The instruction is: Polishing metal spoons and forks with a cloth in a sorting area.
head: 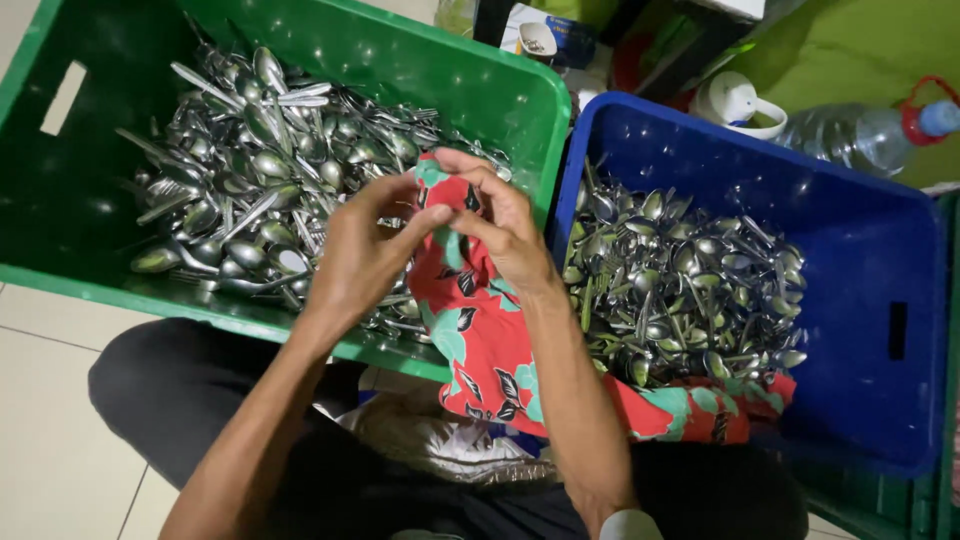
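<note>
Nearest the camera, 2 forearms are raised from a dark-clothed lap, and below them a crumpled clear plastic bag (440, 440) is seen on the lap. The left hand (365, 255) and the right hand (505, 225) are brought close together, fingertips almost meeting, and both are closed on a bunched fold of the red floral cloth (480, 330). Whether a spoon is wrapped inside that fold cannot be told; it is hidden by the fingers and the fabric. The cloth is held up at its top while its length is let fall below the right wrist and trails to the right, where its far end is tucked under the cutlery at the near edge of the blue crate (880, 290), probably so that it stays within reach.

To the left of and beyond the left hand, the green crate (500, 90) is filled with a heap of steel spoons (250, 170). To the right of the right hand, a second heap of spoons (680, 290) is kept in the blue crate, apart from the first. Beyond that crate, a white mug (740, 105) and a clear plastic bottle (860, 135) are set on the floor.
</note>
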